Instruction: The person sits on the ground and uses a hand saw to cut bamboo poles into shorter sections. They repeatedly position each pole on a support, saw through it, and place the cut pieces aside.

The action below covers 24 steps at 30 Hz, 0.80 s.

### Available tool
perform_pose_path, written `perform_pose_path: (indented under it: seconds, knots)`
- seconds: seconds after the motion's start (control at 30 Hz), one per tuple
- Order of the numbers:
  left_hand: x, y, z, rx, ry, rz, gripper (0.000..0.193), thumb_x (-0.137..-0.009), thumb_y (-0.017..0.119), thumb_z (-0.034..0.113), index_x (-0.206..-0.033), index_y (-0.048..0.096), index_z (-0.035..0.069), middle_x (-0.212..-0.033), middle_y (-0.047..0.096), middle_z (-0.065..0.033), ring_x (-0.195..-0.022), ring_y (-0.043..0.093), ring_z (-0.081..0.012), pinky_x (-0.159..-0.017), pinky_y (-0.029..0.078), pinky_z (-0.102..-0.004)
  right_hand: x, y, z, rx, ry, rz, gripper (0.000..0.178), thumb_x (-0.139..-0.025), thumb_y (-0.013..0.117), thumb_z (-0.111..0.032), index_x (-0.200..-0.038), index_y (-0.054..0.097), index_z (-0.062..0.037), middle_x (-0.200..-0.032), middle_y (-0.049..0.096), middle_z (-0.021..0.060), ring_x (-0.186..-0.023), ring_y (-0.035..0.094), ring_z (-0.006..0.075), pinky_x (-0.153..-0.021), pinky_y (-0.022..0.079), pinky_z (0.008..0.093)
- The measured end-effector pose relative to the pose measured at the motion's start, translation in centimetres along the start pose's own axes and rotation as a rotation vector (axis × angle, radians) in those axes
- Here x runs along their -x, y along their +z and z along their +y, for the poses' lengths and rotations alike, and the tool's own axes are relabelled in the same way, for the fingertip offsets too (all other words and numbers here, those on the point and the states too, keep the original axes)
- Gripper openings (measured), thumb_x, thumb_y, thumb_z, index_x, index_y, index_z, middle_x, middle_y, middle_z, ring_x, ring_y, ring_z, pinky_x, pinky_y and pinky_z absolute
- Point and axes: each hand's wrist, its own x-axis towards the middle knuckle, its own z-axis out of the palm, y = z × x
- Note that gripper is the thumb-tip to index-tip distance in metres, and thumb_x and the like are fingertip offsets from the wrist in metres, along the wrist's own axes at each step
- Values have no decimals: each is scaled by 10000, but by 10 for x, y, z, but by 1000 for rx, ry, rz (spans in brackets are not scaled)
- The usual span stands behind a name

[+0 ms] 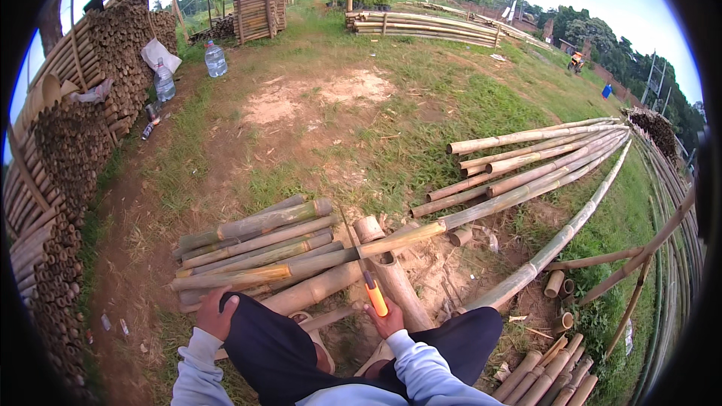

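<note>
My right hand (385,319) is closed around the orange handle of a hand saw (374,295). The thin saw blade points away from me and lies across a long bamboo pole (406,240), at a spot in front of my feet. An upright-leaning thick bamboo piece (400,286) with an open end sits just beneath that spot. On my left knee rests my left hand (216,316), its fingers laid over the dark trouser cloth and holding nothing. Several cut bamboo lengths (259,234) lie side by side ahead of that knee.
Long bamboo poles (526,154) extend to the right. Short offcuts (554,283) and a cut bundle (541,376) lie near my right leg. A tall bamboo stack (128,45) lines the left, with large clear bottles (215,59) nearby. Pale sawdust (353,86) covers some ground ahead.
</note>
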Motion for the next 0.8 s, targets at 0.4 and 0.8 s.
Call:
perform_pose_path:
  seconds: [0.4,0.8]
  knots:
    - [7,27,39,-94,-40,295,359,-865,757,290,-1133,702,59,-1075,665,-157,-1056,619,-403,-944,479,-486,7,0,-4,45,-97,48,306,-921,817,-270,-977,637,-29,-737,581,-9,-673,520,86,-609,463,286]
    - [9,25,38,-111,-71,323,333,-851,770,246,-1105,704,42,-1058,673,-175,-1052,627,-416,-949,484,-490,15,-6,-44,59,-79,20,356,-915,806,-311,-990,652,2,-732,613,39,-680,570,141,-656,495,332]
